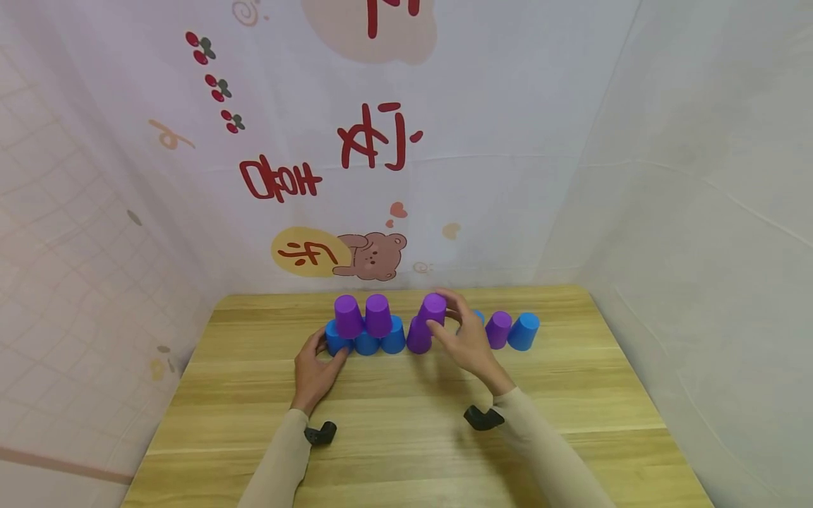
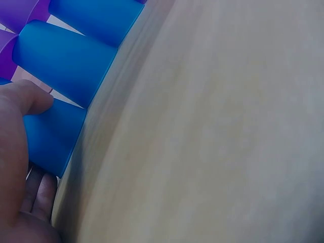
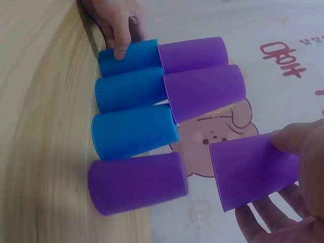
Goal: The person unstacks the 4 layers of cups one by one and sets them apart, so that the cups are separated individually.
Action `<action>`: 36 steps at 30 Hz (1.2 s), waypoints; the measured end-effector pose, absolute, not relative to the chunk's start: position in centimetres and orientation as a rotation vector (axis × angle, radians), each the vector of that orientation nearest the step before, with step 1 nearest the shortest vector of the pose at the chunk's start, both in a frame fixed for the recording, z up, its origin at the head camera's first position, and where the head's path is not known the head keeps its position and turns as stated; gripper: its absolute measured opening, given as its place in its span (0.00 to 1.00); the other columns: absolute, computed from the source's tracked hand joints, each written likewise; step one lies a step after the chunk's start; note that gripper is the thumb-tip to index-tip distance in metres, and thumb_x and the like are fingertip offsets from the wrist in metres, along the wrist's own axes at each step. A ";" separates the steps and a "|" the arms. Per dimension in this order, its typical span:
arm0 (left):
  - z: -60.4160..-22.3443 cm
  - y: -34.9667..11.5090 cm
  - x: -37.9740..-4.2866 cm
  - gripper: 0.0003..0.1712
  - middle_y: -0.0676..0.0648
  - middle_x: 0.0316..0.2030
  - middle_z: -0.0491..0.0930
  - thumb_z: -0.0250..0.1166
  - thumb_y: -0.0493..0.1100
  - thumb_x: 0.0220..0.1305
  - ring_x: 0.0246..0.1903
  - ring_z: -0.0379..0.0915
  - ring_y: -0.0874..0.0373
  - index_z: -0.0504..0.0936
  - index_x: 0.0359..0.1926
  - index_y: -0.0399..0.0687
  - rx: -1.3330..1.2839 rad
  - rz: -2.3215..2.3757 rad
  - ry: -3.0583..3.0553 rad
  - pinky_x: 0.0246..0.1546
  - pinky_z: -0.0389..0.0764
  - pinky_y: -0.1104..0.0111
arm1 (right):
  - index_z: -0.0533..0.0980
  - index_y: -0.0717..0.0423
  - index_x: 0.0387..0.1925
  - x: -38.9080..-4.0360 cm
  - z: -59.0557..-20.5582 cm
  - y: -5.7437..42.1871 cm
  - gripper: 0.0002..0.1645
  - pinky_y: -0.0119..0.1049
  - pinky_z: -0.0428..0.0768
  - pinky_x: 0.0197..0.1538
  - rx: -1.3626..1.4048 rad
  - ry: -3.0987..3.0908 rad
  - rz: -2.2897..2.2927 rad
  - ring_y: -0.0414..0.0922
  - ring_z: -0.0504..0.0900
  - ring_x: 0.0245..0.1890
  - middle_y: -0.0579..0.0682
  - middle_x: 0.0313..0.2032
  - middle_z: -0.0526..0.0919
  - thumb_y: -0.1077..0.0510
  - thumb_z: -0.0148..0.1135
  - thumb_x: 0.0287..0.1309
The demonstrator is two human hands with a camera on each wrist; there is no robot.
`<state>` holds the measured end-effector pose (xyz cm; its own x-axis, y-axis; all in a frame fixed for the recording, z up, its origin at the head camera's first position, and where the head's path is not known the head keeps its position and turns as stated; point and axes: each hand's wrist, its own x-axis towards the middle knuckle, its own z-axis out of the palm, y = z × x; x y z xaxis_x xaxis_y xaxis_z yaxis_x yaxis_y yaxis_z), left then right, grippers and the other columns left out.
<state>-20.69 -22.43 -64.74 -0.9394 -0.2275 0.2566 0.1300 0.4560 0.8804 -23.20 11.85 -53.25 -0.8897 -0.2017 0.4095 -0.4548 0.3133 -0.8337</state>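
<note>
Three blue cups stand upside down in a row, and my left hand grips the leftmost blue cup between thumb and fingers. Two purple cups, a left one and a right one, sit inverted on top of that row, each across two blue cups. My right hand holds another purple cup in the air, mouth down, thumb on one side and fingers on the other. Just below it, a purple cup stands inverted on the table, apart from the blue row.
Right of my right hand stand a purple cup and a blue cup, with another blue cup partly hidden behind the hand. The wooden table meets a printed white cloth at the back.
</note>
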 end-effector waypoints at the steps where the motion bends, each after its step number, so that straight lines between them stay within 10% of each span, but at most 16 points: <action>1: -64.8 -22.4 -20.7 0.41 0.36 0.70 0.85 0.81 0.38 0.67 0.65 0.88 0.39 0.78 0.79 0.42 0.081 -1.478 -2.370 0.70 0.87 0.50 | 0.73 0.51 0.78 -23.1 -53.2 12.1 0.38 0.57 0.88 0.73 0.603 -2.347 1.597 0.58 0.89 0.66 0.57 0.69 0.86 0.63 0.77 0.72; 16: -64.9 -22.6 -20.6 0.41 0.35 0.71 0.85 0.81 0.38 0.67 0.66 0.87 0.40 0.78 0.78 0.40 0.071 -1.503 -2.366 0.69 0.88 0.64 | 0.73 0.64 0.76 -22.1 -53.1 17.2 0.38 0.22 0.84 0.69 0.530 -2.276 1.515 0.61 0.89 0.64 0.64 0.66 0.87 0.68 0.78 0.68; 21: -64.9 -22.6 -20.6 0.41 0.34 0.70 0.85 0.81 0.37 0.66 0.66 0.87 0.38 0.78 0.78 0.39 0.057 -1.499 -2.355 0.70 0.89 0.51 | 0.71 0.63 0.77 -21.8 -52.7 19.5 0.39 0.20 0.82 0.69 0.458 -2.278 1.540 0.39 0.86 0.66 0.66 0.67 0.85 0.69 0.76 0.70; 27: -64.9 -22.6 -20.7 0.41 0.34 0.71 0.85 0.81 0.38 0.66 0.67 0.87 0.39 0.77 0.78 0.39 0.080 -1.493 -2.371 0.66 0.83 0.81 | 0.70 0.64 0.78 -21.7 -52.5 22.3 0.39 0.15 0.79 0.69 0.394 -2.256 1.515 0.23 0.81 0.63 0.67 0.67 0.85 0.71 0.74 0.70; 36: -64.9 -22.6 -20.7 0.40 0.32 0.71 0.84 0.81 0.36 0.67 0.67 0.86 0.36 0.78 0.78 0.38 0.054 -1.510 -2.346 0.71 0.86 0.44 | 0.70 0.67 0.78 -21.5 -51.9 26.3 0.39 0.14 0.79 0.68 0.298 -2.206 1.468 0.23 0.82 0.63 0.67 0.66 0.84 0.74 0.73 0.69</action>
<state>-20.68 -22.57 -64.86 -0.9382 -0.2178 0.2689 0.1545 0.4316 0.8887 -21.50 26.29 -51.88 -0.8656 0.0772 0.4947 -0.4265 0.4039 -0.8093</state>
